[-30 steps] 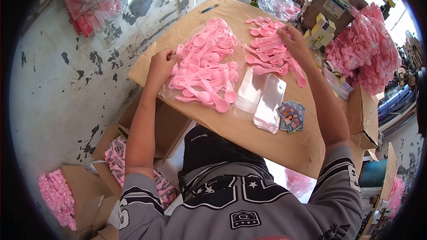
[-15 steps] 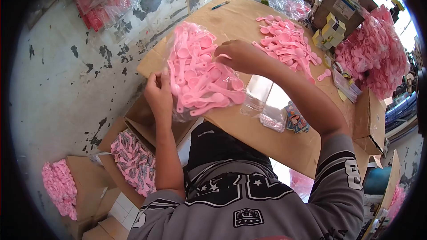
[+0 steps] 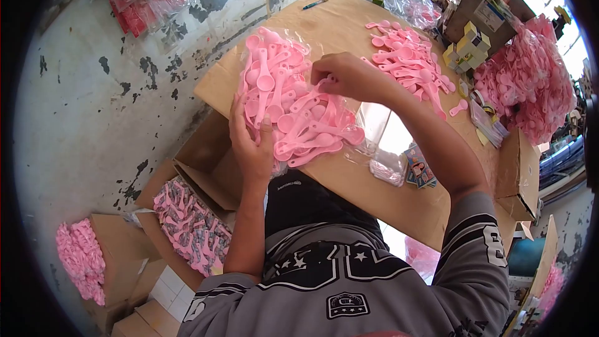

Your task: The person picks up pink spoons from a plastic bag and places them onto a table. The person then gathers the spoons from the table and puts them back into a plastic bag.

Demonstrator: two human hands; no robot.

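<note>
A clear plastic bag full of pink plastic measuring spoons lies at the table's left edge, with spoons heaped at its opening. My left hand rests against the bag's near left side, fingers stretched up along it and thumb apart. Over the right side of the heap, my right hand is closed with bent fingers on a pink spoon, whose handle end shows at the fingertips. Farther right on the brown-covered table lies a loose pile of pink spoons.
Small clear bags and a stack of printed cards lie near the front edge. A pen is at the back. Below left, an open carton holds packed spoons. Bagged pink spoons are heaped at right beside yellow boxes.
My left hand has moved right and spread along the bag's side. The bag and its spoons have shifted slightly right. My right hand has moved a little right with the spoon.
</note>
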